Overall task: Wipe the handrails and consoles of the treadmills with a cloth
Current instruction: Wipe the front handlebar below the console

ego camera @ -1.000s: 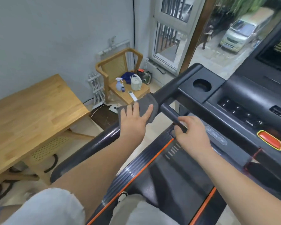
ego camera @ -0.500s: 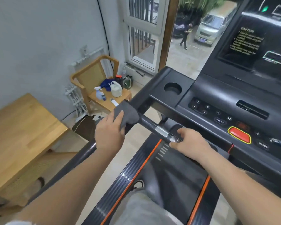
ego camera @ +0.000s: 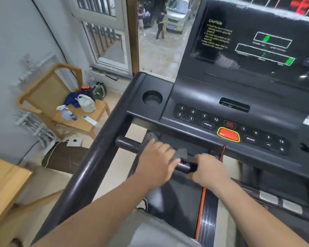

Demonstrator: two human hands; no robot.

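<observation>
**Cloth on the crossbar, right hand in its lane**

The left hand has its grip wrapped over the grey cloth, pinning it around the crossbar just below the console. The bar's long axis runs left to right, starting at the side handrail on the left. The right hand is clenched on the same bar, just beside the cloth on its right, with only a short bare stretch between the two. As I read it, a wipe rightward runs straight into that right grip, which would have to let go or slide off first. Leftward, the bar lies bare up to the handrail joint. The console sits just far of the cloth, and the left hand is the nearer one to it.
</observation>
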